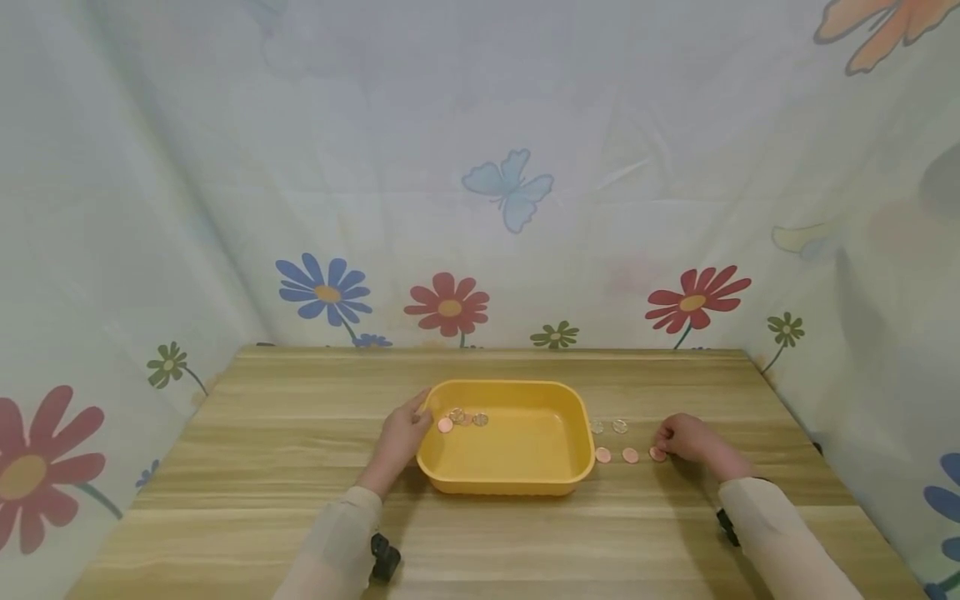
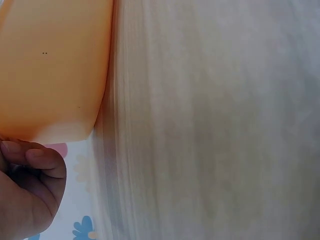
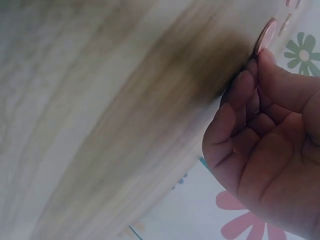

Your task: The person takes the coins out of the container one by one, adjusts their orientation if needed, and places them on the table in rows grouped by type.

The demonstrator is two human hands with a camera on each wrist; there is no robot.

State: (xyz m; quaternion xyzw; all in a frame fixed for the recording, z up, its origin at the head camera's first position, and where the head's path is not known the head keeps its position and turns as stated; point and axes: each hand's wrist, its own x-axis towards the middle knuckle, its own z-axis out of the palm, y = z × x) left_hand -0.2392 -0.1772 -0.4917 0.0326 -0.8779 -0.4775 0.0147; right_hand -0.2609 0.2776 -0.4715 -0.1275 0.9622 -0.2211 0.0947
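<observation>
Flowered cloth (image 1: 577, 92) behind wooden table (image 1: 300, 417); coins (image 1: 630, 456) beside yellow tray (image 1: 506, 485).

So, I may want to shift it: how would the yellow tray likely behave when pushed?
The yellow tray looks fairly stiff, its rim undistorted where the left hand holds it. Being low and broad, it probably won't tip. The coins inside may slide, since its floor looks smooth.
</observation>
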